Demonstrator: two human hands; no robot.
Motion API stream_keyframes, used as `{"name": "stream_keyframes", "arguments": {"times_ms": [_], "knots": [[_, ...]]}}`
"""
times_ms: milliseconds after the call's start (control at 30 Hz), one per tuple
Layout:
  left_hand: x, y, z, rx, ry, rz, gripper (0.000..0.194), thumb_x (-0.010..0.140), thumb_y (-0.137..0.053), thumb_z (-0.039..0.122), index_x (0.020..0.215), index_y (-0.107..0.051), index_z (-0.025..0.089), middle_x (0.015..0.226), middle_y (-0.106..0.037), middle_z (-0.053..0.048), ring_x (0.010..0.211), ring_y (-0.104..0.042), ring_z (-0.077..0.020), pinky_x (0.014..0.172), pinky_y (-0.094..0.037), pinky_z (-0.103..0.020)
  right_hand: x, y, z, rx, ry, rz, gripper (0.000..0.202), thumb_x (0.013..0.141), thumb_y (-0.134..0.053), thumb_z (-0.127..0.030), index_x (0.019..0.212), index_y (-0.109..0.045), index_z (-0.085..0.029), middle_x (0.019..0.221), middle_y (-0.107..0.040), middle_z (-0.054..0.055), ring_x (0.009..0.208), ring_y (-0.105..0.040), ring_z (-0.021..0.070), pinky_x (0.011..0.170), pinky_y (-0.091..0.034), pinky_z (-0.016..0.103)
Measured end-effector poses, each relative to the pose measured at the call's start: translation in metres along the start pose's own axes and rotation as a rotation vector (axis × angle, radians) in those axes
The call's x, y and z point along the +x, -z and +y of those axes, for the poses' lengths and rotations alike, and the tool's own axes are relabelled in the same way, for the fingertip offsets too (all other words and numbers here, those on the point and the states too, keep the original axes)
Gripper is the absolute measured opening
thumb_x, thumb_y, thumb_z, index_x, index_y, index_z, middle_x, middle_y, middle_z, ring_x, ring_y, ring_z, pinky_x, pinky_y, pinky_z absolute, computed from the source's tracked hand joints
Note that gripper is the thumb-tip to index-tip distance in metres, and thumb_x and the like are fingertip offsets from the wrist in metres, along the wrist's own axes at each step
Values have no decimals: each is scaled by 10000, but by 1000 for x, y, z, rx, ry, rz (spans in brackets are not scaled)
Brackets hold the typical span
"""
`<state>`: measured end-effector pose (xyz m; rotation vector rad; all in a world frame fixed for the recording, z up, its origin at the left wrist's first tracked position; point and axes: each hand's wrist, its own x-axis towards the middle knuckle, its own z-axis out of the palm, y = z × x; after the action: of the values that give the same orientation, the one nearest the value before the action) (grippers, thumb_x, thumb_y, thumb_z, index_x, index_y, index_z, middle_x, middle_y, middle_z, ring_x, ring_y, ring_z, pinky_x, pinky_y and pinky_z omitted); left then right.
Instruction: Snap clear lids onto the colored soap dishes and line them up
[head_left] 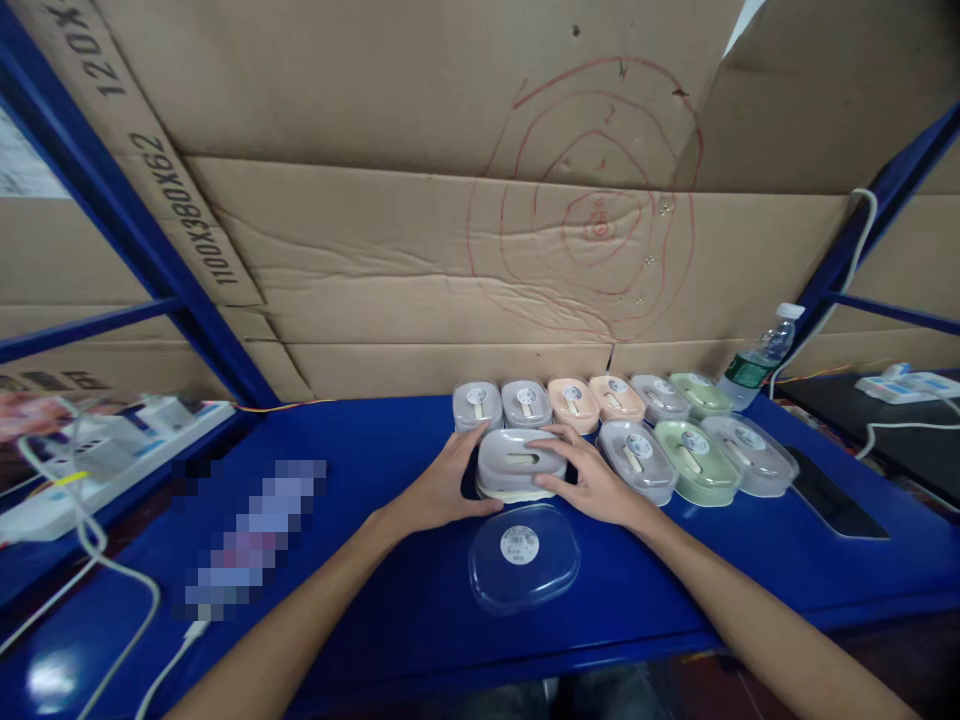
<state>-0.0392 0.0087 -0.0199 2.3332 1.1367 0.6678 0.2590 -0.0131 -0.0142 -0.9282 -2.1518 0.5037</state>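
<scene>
A grey plastic box (523,470), which looks like a soap box with a slot in its top, sits between my hands on the blue table, a cream-coloured layer showing under its front edge. My left hand (442,485) wraps its left side, thumb low at the front. On the right side my right hand (592,480) grips it, with fingers over the top rim and the thumb at the front. A clear lid (525,575) with a round white label (519,545) lies on the table just in front of the box.
Behind and right stand several lidded boxes, among them grey (637,465), green (697,465) and peach (572,405) ones. A water bottle (757,365) and a dark flat phone-like object (840,495) are at right. Power strips (112,460) and white cables lie left; cardboard (405,250) walls the back.
</scene>
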Motion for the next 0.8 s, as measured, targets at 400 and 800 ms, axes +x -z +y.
{"name": "stream_keyframes", "arguments": {"times_ms": [400,800], "knots": [[0,2,1,26,-16,11,1157,796,-890,605,1708,-266,263,1725,-356,-170,1589,-335,-431,1306,-288,-653,0,-1,3,5,38,-43,467,1008,-734,-443,1442,-648,-295,1538,-540,132,1471,-541,335,1247,-430,590],[3,2,-3,28,-88,10,1091,793,-896,583,1679,-329,293,1684,-413,-162,1554,-389,-431,1272,-317,-703,-3,1,-1,-82,22,-106,522,1030,-703,-427,1520,-605,-280,1730,-388,149,1565,-455,354,1268,-414,599]]}}
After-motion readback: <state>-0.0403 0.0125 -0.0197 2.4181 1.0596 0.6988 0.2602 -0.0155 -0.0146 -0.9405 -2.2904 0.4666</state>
